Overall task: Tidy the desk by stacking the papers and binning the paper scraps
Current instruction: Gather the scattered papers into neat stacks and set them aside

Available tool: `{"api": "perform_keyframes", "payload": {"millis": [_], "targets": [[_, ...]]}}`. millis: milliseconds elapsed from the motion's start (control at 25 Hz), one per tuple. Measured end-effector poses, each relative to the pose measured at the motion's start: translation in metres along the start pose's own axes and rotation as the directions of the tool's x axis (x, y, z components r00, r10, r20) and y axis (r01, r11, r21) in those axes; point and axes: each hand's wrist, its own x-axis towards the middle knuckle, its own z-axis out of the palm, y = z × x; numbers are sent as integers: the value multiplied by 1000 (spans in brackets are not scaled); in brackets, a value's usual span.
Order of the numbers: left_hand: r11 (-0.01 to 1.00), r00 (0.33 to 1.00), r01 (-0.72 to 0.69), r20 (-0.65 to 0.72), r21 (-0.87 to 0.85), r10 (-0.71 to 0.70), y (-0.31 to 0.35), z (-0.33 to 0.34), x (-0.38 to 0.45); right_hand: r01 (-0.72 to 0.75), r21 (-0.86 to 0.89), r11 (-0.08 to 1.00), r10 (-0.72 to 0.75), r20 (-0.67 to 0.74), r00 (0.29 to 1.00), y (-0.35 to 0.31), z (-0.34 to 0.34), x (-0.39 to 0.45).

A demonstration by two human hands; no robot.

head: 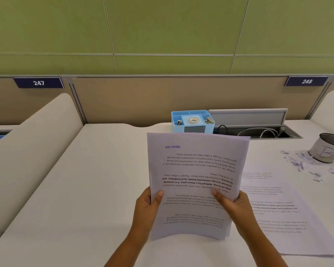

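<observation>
I hold a stack of printed papers (197, 170) upright above the white desk (96, 189), text upside down with a purple stamp near the top. My left hand (146, 207) grips its left edge, thumb on the front. My right hand (233, 205) grips the right edge, thumb across the page. One more printed sheet (281, 218) lies flat on the desk to the right. Torn paper scraps (305, 162) are scattered at the far right around a mesh bin (326, 147) wrapped in paper marked "B".
A blue desk organiser (193, 121) with tape and clips stands at the back. Beside it an open cable tray (258, 130) shows wires. Beige dividers (33, 135) flank the desk on the left and far right.
</observation>
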Motion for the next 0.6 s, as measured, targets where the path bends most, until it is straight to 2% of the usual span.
{"api": "perform_keyframes", "payload": {"millis": [120, 280, 440, 600], "targets": [[993, 989, 107, -103, 54, -101, -38, 3, -17, -84, -105, 991, 86, 11, 996, 38, 2, -21], [971, 974, 181, -164, 154, -156, -73, 5, -33, -112, -227, 968, 104, -47, 994, 65, -1, -40], [964, 979, 169, -146, 204, -141, -74, 18, -35, -68, -276, 959, 29, -146, 989, 55, -9, -48], [913, 978, 207, -69, 352, -195, -75, 40, -21, -89, -441, 893, -31, -258, 966, 48, -38, -48]]}}
